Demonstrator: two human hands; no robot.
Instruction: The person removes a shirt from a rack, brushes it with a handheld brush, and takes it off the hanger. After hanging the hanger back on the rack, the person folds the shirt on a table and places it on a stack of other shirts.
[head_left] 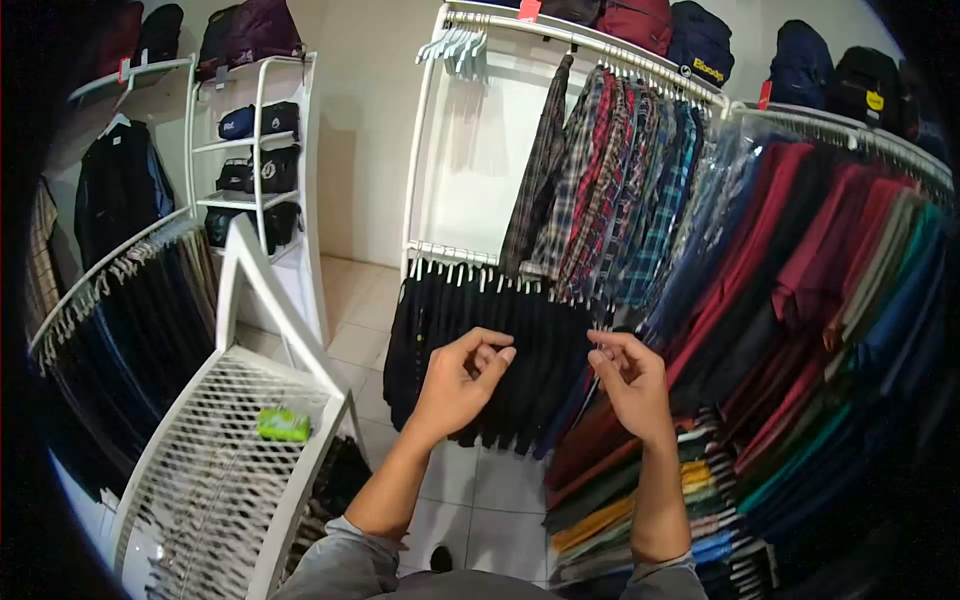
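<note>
My left hand (465, 380) is raised in front of me, fingers loosely curled and the thumb tip close to the index finger. Nothing shows in it. Facing it, my right hand (632, 385) is held at about the same height with its fingers bent. A small gap shows between its thumb and index finger, and I see nothing held there. Behind both hands hang several black trousers (490, 350) on a low rail. Plaid shirts (620, 190) hang on the rail above them. Whether either hand touches the clothes is hard to tell.
At the left stands a white perforated-metal bench or rack (215, 470) with a small green packet (284, 424) on it. Red and dark garments (730, 270) crowd the right side. Folded clothes (640, 510) sit low right. Backpacks (700, 45) line the top; tiled floor (440, 490) lies below.
</note>
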